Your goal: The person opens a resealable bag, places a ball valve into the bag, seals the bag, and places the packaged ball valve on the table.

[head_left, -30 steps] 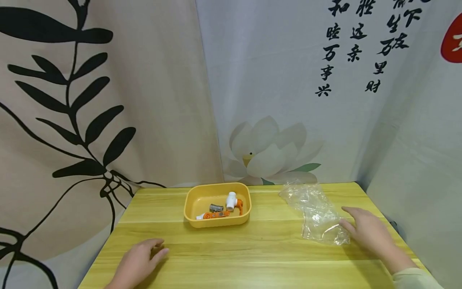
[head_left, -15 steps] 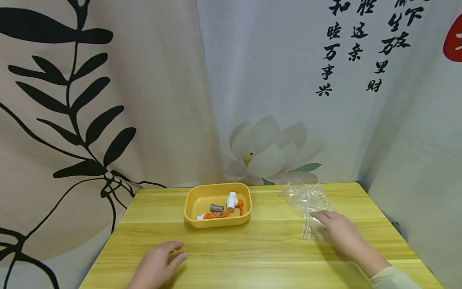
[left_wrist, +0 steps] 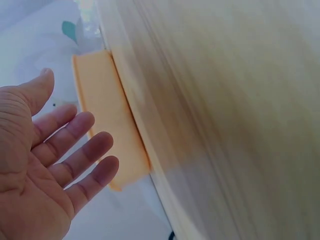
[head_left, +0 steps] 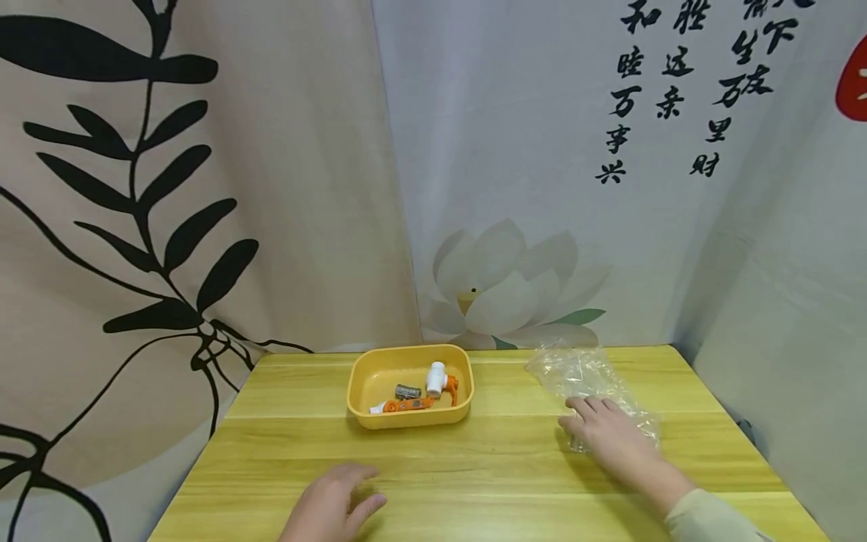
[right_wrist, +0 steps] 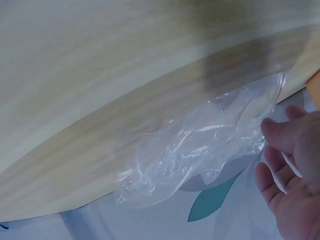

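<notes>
Within the last second the right hand point(head_left: 603, 433) has shifted left over the crumpled clear plastic bag point(head_left: 579, 370), which lies on the right of the yellow wood-grain table point(head_left: 474, 467), while the left hand point(head_left: 330, 503) has drifted right along the near side. Grip slack on both, nothing held; can't tell whether the right touches the bag, so I judge it within reach but not yet taken up. Rounded yellow plastic tray point(head_left: 409, 420), far centre, unmoved, small white, orange and grey parts point(head_left: 408, 405) inside.

Bright glare flecks the plastic bag point(right_wrist: 200, 142) in the dim right wrist view.
</notes>
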